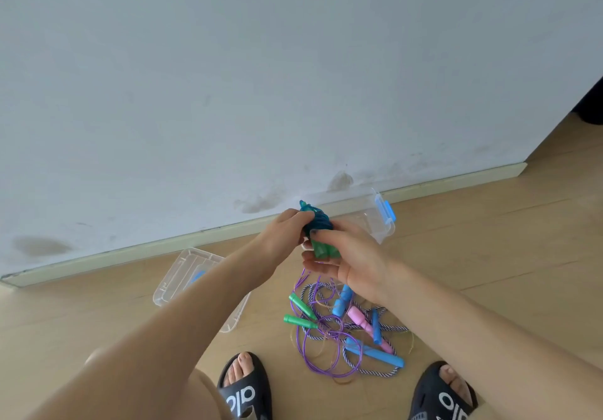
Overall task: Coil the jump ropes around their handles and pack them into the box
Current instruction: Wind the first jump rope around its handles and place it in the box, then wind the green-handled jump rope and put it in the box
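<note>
Fingers of the left hand (287,228) curl round the blue coiled jump rope (318,222) (green handles (323,250) below); right hand (339,256) pinches it, thumb on top.

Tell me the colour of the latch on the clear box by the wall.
Blue. The latch on the clear box shows best in the head view, the only one.

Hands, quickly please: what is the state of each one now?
Left hand: grips the coiled blue jump rope.
Right hand: fingers curled around the same rope's green handles.
</note>
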